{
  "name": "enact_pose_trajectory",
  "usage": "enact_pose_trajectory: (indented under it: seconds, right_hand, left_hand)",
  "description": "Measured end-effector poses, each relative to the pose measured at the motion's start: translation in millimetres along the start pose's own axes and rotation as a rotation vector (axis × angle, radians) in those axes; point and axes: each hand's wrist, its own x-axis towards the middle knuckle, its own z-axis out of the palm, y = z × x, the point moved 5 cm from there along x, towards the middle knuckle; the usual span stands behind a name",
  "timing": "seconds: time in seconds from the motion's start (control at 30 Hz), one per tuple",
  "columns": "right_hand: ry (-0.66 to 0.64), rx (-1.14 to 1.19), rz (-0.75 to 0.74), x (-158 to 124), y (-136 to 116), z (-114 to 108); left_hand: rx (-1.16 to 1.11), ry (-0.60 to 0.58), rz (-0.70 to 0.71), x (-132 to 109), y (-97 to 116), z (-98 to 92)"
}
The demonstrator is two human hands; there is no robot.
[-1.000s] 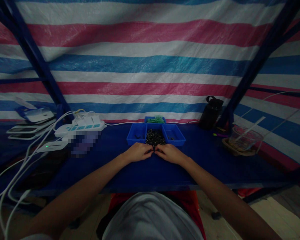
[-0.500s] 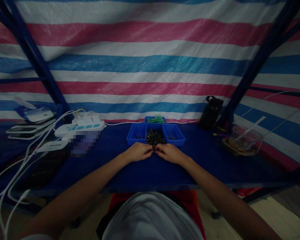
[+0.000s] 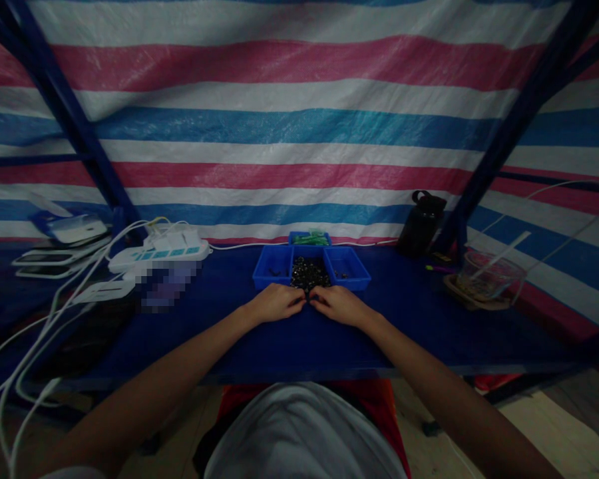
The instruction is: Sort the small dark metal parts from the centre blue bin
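My left hand (image 3: 275,303) and my right hand (image 3: 338,305) rest on the blue table (image 3: 404,319), fingertips meeting in a pinch just in front of the middle blue bin (image 3: 308,273). That bin is heaped with small dark shiny parts. Both hands have curled fingers; what they pinch between them is too small and dark to name. A left blue bin (image 3: 272,265) and a right blue bin (image 3: 348,267) flank the middle one, each with a few dark bits. Behind them a further blue bin (image 3: 309,237) holds green pieces.
A white power strip (image 3: 160,255) with white cables (image 3: 40,332) lies at the left, beside flat devices (image 3: 54,256). A dark bottle (image 3: 421,225) stands at the right back; a clear cup on a wooden dish (image 3: 488,279) sits far right. A striped tarp (image 3: 299,120) hangs behind.
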Motion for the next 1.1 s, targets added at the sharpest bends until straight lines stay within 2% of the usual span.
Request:
enact_pose_trajectory:
  seconds: [1.1]
  right_hand:
    - [0.003, 0.000, 0.001, -0.3, 0.9, 0.0]
  left_hand:
    - [0.027, -0.012, -0.027, -0.3, 1.7, -3.1]
